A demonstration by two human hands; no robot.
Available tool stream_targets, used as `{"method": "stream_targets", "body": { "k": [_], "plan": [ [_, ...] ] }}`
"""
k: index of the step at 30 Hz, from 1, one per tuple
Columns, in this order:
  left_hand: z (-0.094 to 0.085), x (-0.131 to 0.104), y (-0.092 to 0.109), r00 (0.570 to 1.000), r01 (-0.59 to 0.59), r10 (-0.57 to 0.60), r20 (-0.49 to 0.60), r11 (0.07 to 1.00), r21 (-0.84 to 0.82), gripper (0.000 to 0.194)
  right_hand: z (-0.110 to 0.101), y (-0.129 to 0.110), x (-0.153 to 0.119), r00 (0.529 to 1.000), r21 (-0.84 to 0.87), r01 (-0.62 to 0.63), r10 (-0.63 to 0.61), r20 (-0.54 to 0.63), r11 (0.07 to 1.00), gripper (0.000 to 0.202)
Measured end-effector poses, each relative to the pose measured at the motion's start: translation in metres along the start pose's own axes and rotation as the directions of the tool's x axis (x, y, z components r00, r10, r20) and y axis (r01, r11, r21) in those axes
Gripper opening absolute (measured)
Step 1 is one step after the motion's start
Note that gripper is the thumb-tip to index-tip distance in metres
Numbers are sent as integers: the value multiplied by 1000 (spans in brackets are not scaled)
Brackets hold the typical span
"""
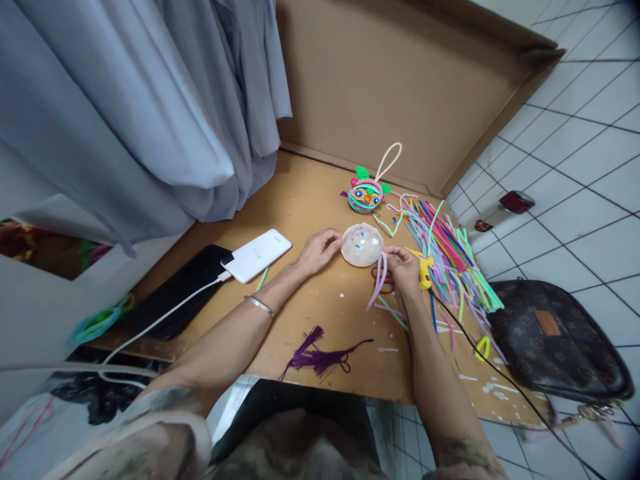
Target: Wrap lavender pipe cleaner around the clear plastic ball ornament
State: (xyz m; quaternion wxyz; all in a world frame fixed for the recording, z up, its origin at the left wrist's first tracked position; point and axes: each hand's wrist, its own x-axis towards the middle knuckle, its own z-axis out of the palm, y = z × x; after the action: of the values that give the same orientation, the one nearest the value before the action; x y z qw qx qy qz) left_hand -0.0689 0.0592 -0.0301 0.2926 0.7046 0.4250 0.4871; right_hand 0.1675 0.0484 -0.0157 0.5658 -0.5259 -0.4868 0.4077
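Speckled translucent ball [363, 245] between the two hands, over the wooden table [310, 313]; small coloured flecks show on it, blue and red among them; whether it rests on the wood or is held just above, cannot tell.

Left hand [320, 252] at the ball's left edge, thumb and fingers bent and drawn together, tips touching or almost touching the rim; whether they grip it, cannot tell; metal bangle [259, 305] on that wrist.

Right hand [404, 268] at the ball's lower right edge, slightly nearer the wearer than the left; thumb and finger pinching lilac strips [378, 283], whose ends hang down toward the table; strip tops meet the ball's edge, though whether joined to it is too small to tell.

Just beyond the ball, a decorated ball [367, 198] with green ears and a pale loop; beside the right hand, a yellow tool [425, 272] with a black cord, partly hidden; to its right, a heap of coloured fuzzy sticks [453, 257]; nearer the wearer, a purple tassel [317, 359] lying loose; well left of the left hand, a white device [257, 256] with a cable plugged in.
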Motion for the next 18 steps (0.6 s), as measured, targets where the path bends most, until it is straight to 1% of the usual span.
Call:
{"method": "stream_targets", "body": {
  "k": [2, 5, 8, 10, 14, 18],
  "plan": [
    [0, 0, -1, 999, 36, -36, -5, 999, -39, 35, 0, 1, 1, 1000, -10, 15, -14, 3, 1000, 32],
    [1, 0, -1, 999, 47, -47, -1, 996, -77, 37, 1, 1, 2, 999, -23, 45, -45, -7, 999, 33],
    [1, 1, 0, 999, 32, -31, 9, 996, -84, 38, 0, 0, 1, 998, -59, 64, -65, -15, 996, 29],
    [1, 0, 2, 1000, 10, -10, -5, 997, -74, 38, 0, -1, 0, 998, -77, 64, -65, -3, 995, 27],
    [2, 0, 4, 999, -21, 19, -34, 998, -51, 39, 0, -1, -1, 999, -72, 40, -40, 10, 997, 29],
    [5, -1, 7, 999, -49, 49, -14, 998, -40, 38, 2, 0, 0, 998, -93, 53, -55, -15, 994, 31]
  ]
}}
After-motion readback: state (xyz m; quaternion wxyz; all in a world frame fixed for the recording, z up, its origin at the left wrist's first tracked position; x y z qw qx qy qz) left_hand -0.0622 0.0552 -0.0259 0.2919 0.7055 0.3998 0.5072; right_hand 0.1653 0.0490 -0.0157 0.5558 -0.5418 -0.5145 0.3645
